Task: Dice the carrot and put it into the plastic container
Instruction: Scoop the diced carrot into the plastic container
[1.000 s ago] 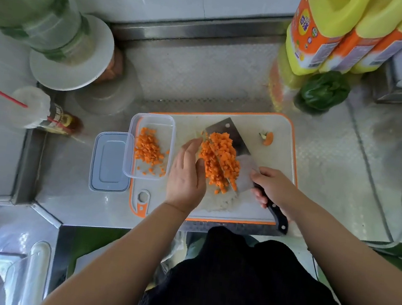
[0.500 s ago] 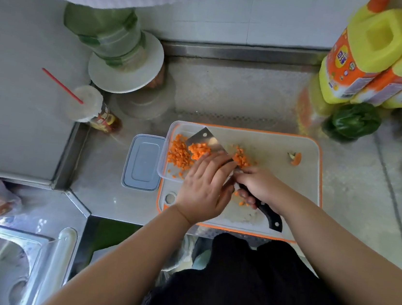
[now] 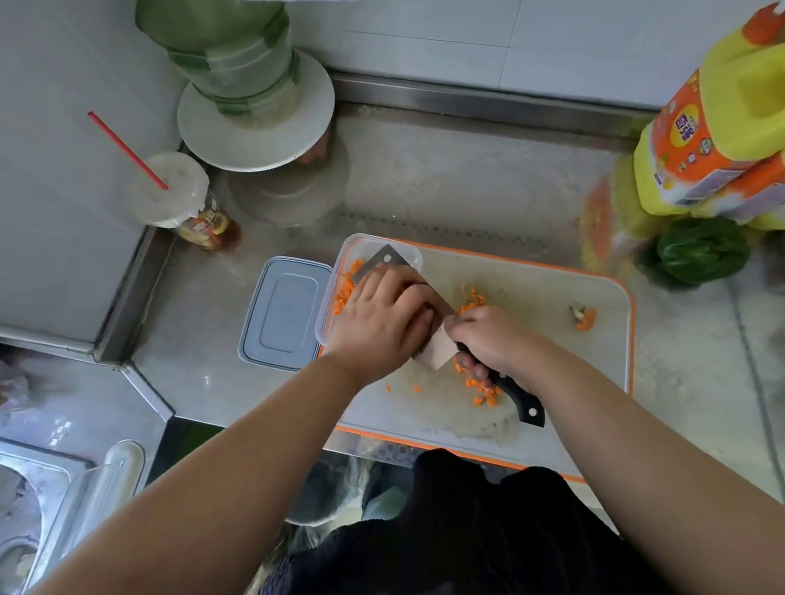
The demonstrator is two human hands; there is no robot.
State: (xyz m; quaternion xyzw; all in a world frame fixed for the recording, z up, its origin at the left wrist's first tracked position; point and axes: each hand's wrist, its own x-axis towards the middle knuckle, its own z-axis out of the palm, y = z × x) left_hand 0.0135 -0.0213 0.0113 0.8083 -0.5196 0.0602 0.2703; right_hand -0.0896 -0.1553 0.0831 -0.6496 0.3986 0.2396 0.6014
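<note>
A shiny steel table (image 3: 467,193) is seen from above. On it is laid a big white cutting board with an orange edge (image 3: 530,284). At the back right, tall yellow bottles with orange labels (image 3: 747,128) are stood, and a green pepper (image 3: 700,248) is placed in front of them. A flat clear plastic lid (image 3: 286,312) is laid on the table, just beside the left end of the board. A clear plastic container (image 3: 362,246) is set on that end of the board, and small orange carrot cubes (image 3: 346,286) are seen inside it. The left hand (image 3: 385,318) is spread flat, with straight fingers, on the wide steel blade of a knife (image 3: 385,259), which is held over the container. The black handle is gripped by the right hand (image 3: 491,341). Loose carrot bits (image 3: 480,392) are scattered on the board near the hands. A small carrot end (image 3: 585,317) is left at the far right.
</note>
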